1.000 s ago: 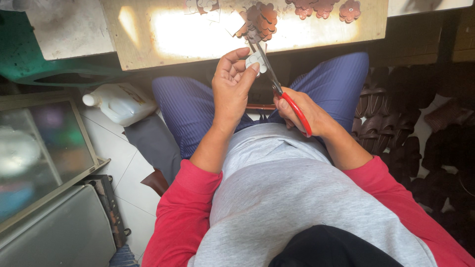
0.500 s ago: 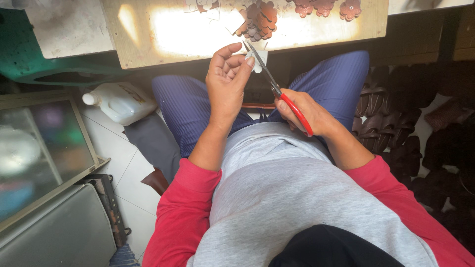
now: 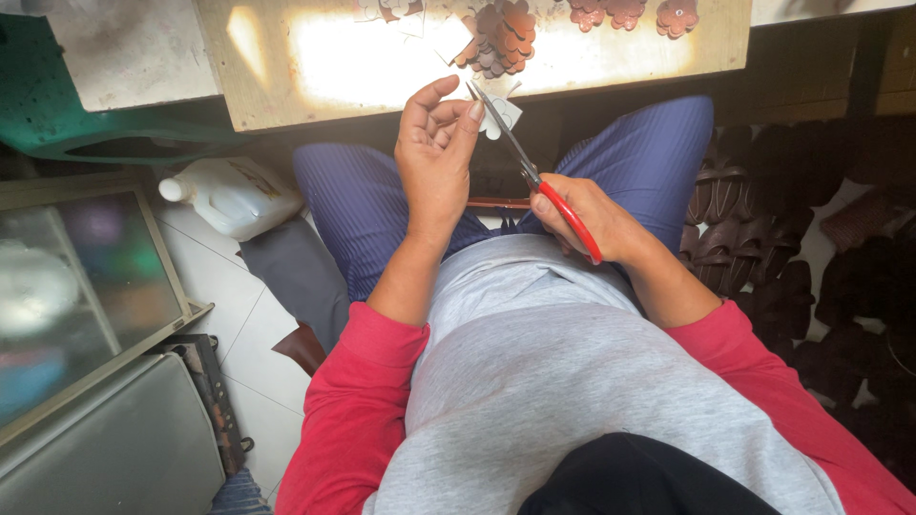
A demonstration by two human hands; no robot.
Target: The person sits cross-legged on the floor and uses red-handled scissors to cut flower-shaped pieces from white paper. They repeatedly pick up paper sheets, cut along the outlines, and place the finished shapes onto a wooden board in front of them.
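right hand [image 3: 582, 219]: closed on red scissors [image 3: 534, 176], blades angled up-left to meet the scrap
left hand [image 3: 434, 153]: fingers curled, pinching pale scrap [image 3: 500, 116] at the blades, probably to steady it
scrap: over lap, near board edge
board [image 3: 315, 67]: far, brown flower cutouts [image 3: 501, 38] piled within reach

Looked dull metal along the scissors [image 3: 520, 153] blades, glossy red plastic on the handles. Seemed thin, matt, paper-like for the pale scrap [image 3: 500, 116]. Appeared worn, matt wood across the far bench [image 3: 286, 67]. Showed smooth translucent plastic on the left jug [image 3: 234, 195].
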